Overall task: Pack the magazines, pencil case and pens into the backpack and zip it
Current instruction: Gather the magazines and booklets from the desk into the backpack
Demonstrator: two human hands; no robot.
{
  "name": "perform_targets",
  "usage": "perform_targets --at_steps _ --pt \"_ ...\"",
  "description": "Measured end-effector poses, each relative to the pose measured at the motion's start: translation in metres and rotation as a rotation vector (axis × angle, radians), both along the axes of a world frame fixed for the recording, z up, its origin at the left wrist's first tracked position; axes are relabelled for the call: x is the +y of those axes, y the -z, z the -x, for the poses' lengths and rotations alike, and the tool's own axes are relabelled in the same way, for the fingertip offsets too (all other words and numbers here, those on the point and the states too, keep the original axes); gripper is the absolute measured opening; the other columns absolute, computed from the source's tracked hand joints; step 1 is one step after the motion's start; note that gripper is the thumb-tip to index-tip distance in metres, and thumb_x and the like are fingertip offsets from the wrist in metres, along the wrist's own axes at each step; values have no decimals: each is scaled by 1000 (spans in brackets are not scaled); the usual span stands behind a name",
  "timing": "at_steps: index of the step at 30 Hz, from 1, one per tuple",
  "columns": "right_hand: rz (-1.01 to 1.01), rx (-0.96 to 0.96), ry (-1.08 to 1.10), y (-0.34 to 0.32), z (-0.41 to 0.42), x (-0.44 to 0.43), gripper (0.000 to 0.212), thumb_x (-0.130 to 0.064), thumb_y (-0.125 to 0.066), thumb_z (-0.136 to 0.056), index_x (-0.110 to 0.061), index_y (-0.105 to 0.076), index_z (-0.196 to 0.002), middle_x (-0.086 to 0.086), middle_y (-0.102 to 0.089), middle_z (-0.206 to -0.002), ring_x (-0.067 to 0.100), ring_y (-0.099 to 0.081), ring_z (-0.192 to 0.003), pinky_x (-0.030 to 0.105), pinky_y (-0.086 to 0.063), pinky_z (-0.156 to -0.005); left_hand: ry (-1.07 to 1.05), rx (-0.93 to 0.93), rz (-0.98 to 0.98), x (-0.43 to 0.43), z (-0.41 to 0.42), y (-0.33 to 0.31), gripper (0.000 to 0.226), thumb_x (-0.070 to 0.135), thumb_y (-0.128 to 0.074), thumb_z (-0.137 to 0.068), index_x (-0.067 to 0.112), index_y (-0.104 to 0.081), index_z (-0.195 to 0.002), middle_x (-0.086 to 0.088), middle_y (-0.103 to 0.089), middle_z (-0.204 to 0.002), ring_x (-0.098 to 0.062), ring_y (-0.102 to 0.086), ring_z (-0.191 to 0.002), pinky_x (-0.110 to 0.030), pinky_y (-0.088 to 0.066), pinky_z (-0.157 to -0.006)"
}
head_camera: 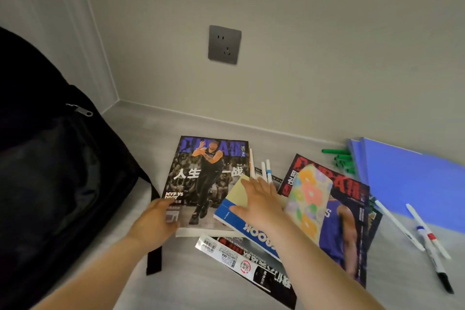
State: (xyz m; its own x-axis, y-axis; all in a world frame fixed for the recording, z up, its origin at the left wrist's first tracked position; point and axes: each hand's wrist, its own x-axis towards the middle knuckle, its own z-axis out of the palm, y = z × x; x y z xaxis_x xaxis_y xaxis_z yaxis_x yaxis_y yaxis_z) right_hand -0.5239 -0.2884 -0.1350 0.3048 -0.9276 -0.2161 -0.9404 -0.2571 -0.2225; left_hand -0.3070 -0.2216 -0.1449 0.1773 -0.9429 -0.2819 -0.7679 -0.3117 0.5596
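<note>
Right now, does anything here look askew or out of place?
Yes. Nothing is stacked squarely: the floral pencil case sits tilted on the red-titled magazine, another magazine pokes out upside-down beneath the notebook, and marker pens lie loose at right.

We look through a single wide-angle camera worn on the head, tilted forward and down toward a room corner, with the wall socket (224,44) high in the middle. We are close in: the left hand (157,221) and right hand (259,202) enter from the bottom edge, the backpack (50,171) crowds the left side, and the magazines (201,184) lie just ahead.
</note>
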Motion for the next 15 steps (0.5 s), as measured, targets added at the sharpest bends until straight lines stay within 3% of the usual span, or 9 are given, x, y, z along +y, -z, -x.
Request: perform_targets --at_steps 6,10,13,15 --pt "-111 36 43 20 18 0 71 -55 -40 -85 -29 -9 -143 -4 2 -157 18 5 -143 43 -1 -116 -95 223 -49 -28 -15 -11 52 8 -63 -80 7 -44 -129 -18 -54 -126 -30 -56 -110 -39 -44 -98" --pt "-151 19 79 19 26 3 69 -54 -43 -85 -29 -13 -143 -5 -2 -156 16 0 -143 41 -3 -116 -109 261 -69 -51 -10 -12 55 12 -61 -83 9 -39 -132 -13 -54 -125 -26 -55 -109 -27 -41 -88" --pt "-85 -237 231 3 13 -13 55 -41 -50 -87 -20 -34 -136 1 -29 -150 18 -25 -137 31 -22 -111 -207 377 -71 -72 -12 -12 41 10 -58 -84 5 -47 -123 -14 -59 -114 -28 -57 -102 -29 -40 -83" --pt "-86 -479 374 -7 0 -30 44 -30 -51 -89 -15 -43 -130 6 -43 -141 21 -43 -125 25 -38 -91 -290 426 -79 -87 -17 -9 35 2 -56 -83 -1 -52 -118 -18 -62 -111 -32 -59 -101 -33 -43 -84"
